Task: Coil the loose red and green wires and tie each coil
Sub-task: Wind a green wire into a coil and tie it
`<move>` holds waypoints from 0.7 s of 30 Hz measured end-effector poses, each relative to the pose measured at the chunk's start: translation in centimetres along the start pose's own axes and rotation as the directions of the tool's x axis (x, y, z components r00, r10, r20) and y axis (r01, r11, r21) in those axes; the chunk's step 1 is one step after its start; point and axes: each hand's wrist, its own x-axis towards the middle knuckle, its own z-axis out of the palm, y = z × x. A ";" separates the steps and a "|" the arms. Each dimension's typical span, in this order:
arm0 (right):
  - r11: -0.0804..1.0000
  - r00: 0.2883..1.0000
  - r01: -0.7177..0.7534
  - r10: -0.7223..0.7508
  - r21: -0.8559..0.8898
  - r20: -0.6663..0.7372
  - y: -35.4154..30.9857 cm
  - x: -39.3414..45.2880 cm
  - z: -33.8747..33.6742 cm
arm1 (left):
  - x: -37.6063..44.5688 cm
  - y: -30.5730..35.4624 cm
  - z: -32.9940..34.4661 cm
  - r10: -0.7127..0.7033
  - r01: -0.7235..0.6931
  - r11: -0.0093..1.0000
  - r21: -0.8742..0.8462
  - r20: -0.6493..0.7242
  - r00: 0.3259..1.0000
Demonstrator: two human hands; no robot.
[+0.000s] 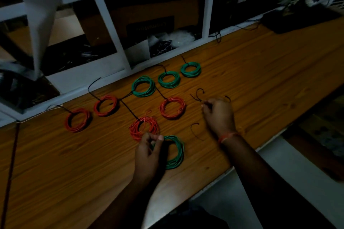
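Green coil (pixel 174 151) lies at the near table (pixel 260 72) edge, just in front of a red coil (pixel 144 129) — left hand (pixel 149 151) pinches its left rim, and no tie shows on it. Right hand (pixel 218 112) is curled, apparently pinching a black tie (pixel 208 105) among the loose ties (pixel 195 131) to the right. Risk — if the left pinch slackens before the tie goes round, the untied loops could spring apart, or snag the neighbouring red coil's stray end.
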 end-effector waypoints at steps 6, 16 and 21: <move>0.928 0.997 0.030 -0.002 -0.371 0.076 0.7 4.6 1.8 | 0.2 0.0 0.0 -0.039 0.039 0.997 -0.068 0.015 0.999; 0.991 0.991 -0.137 0.137 -0.005 0.005 3.2 6.3 1.9 | 0.1 0.6 0.4 -0.073 0.075 0.976 -0.206 0.017 0.997; 0.985 0.996 -0.063 0.073 0.163 -0.060 3.9 6.0 0.9 | 0.2 0.6 0.3 -0.085 0.088 0.970 -0.226 0.022 0.996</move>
